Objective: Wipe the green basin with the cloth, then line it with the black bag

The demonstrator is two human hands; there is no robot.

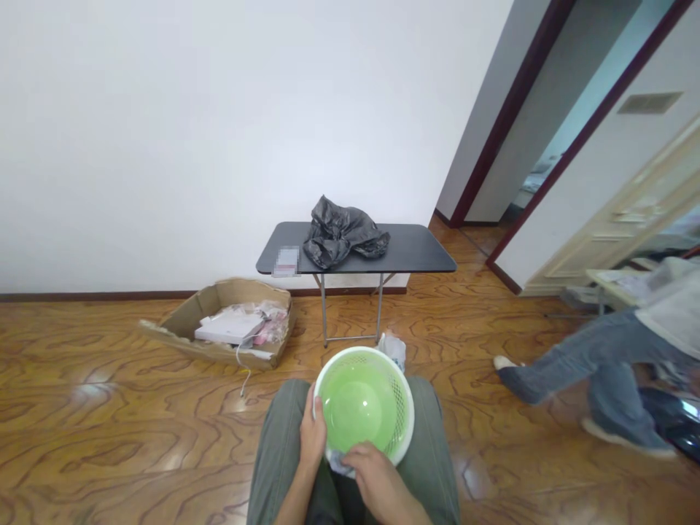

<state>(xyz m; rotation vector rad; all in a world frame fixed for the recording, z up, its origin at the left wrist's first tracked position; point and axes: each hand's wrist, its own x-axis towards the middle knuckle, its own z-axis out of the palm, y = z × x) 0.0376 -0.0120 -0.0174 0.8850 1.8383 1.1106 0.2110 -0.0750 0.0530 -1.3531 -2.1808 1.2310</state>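
Observation:
A green basin (358,405) sits inside a white colander (409,415) with a perforated side, and both rest on my lap. My left hand (313,430) is closed on the left side of the rim, its thumb over the edge. At the near rim, my right hand (372,470) pinches a light grey-blue cloth (339,464) that lies against the edge. Part of the cloth is hidden under my right fingers. The inside of the basin is bare and shiny.
A black folding table (415,244) stands against the wall, bearing a crumpled black plastic bag (344,230). To the left lies an open cardboard box (219,295) with packaging. Behind the colander is a white plastic bag (394,348). On the right a person (580,357) strides past, blurred.

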